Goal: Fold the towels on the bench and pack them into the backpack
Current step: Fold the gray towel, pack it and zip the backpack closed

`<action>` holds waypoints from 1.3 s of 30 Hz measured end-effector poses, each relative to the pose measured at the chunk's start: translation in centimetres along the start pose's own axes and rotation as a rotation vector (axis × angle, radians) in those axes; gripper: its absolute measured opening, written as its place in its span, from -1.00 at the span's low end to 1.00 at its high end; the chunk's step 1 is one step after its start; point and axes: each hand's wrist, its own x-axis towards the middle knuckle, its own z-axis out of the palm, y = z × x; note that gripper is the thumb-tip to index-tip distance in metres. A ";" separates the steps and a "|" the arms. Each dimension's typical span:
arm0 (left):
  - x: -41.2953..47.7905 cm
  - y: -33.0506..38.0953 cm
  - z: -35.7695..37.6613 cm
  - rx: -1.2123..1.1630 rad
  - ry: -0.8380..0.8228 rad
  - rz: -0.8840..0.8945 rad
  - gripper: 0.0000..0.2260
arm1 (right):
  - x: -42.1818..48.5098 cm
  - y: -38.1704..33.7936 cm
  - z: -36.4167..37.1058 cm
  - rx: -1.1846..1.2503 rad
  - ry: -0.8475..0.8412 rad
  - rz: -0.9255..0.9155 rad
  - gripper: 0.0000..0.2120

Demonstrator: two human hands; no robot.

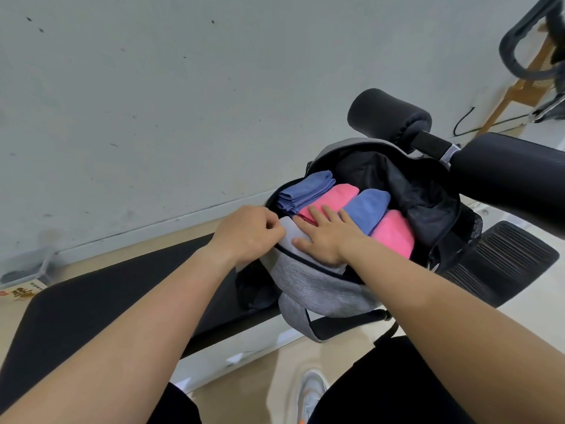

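A grey backpack (318, 289) lies open on the black bench (101, 301). Inside it stand several folded towels side by side: a blue one (305, 191) at the far left, a pink one (333, 197), a second blue one (367, 206) and a second pink one (394, 234). A folded grey towel (290, 234) sits at the bag's near rim. My left hand (247, 234) pinches the grey towel's left corner with curled fingers. My right hand (327, 237) lies flat with straight fingers on the grey towel, fingertips reaching the pink one.
Black foam roller pads (388, 117) of the bench stand behind the backpack, a larger pad (513, 179) at the right. A ribbed black footplate (501, 261) lies right of the bag. The grey wall (153, 102) runs along the bench's far side. My shoe (312, 390) is on the floor below.
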 end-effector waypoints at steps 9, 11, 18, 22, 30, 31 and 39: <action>2.1 -0.5 1.1 -0.120 0.188 -0.326 -0.86 | 0.8 -0.9 1.0 -0.017 0.091 -0.124 -0.32; 2.5 -0.8 0.4 -0.189 0.235 -0.347 -0.91 | 1.2 -0.3 0.9 -0.034 0.103 -0.039 -0.33; 3.3 -2.1 -0.8 -0.259 0.327 -0.334 -0.90 | 1.8 -0.8 1.1 0.050 0.055 0.053 -0.36; 4.5 -4.4 -2.1 -0.219 0.380 -0.369 -0.87 | 3.5 -4.0 0.6 0.170 0.052 0.122 -0.40; 3.0 -5.9 -0.5 -0.182 0.381 -0.368 -0.75 | 5.6 -4.5 -1.0 0.316 0.094 0.040 -0.49; 2.5 -5.3 -0.1 -0.175 0.364 -0.349 -0.70 | 5.2 -3.7 -1.2 0.328 0.131 0.002 -0.50; 1.5 0.7 1.5 0.083 0.282 -0.025 -0.65 | -1.2 2.4 -2.7 0.237 0.425 0.073 -0.56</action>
